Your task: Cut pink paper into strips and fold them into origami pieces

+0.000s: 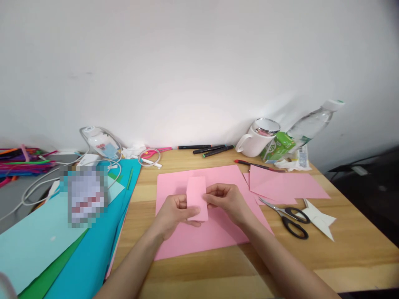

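Observation:
A small folded piece of pink paper (197, 193) is held upright between my two hands. My left hand (176, 214) grips its lower left part, thumb across the front and fingers behind. With thumb and fingers, my right hand (226, 201) pinches its right edge. Beneath both hands lies a large sheet of pink paper (174, 243) on the wooden table. To the right, black-handled scissors (289, 218) rest with blades spread a little, beside a white paper cutout (319, 218) and pink paper pieces (289, 185).
Blue, green and pale sheets (34, 232) cover the left side, with a blurred-out device (85, 195) and a white cable on them. Markers (213, 149) lie along the wall. A white mug (258, 139), green carton (277, 147) and water bottle (314, 122) stand at back right.

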`<action>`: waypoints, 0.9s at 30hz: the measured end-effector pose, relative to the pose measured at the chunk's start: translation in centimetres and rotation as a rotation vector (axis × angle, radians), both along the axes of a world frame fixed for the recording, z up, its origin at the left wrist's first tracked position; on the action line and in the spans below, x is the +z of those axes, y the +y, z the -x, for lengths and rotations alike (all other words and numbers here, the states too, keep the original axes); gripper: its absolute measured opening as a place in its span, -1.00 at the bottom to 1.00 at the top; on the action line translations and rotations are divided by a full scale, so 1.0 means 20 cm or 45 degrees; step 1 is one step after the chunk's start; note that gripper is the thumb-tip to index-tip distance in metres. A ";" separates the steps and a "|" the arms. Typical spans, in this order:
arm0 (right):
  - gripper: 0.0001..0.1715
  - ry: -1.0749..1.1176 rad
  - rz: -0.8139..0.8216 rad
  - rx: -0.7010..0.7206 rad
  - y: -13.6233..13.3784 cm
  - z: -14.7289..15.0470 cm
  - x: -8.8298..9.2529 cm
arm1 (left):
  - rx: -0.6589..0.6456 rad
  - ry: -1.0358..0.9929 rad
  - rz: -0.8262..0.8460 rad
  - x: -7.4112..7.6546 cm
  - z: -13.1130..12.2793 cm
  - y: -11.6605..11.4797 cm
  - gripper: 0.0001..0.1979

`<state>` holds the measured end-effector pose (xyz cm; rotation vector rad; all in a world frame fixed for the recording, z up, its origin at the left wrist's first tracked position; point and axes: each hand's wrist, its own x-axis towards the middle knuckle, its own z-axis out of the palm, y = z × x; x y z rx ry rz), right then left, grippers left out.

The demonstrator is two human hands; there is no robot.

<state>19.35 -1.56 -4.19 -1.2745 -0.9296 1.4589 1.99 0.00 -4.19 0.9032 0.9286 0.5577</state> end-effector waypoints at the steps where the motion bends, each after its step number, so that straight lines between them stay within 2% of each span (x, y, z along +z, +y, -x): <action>1: -0.66 0.001 0.001 0.002 0.00 0.00 0.00 | -0.004 0.000 0.000 0.00 0.00 0.00 -0.63; 27: -0.72 -0.027 -0.024 0.039 0.01 0.00 0.00 | 0.025 0.019 -0.012 0.00 0.00 -0.01 -0.60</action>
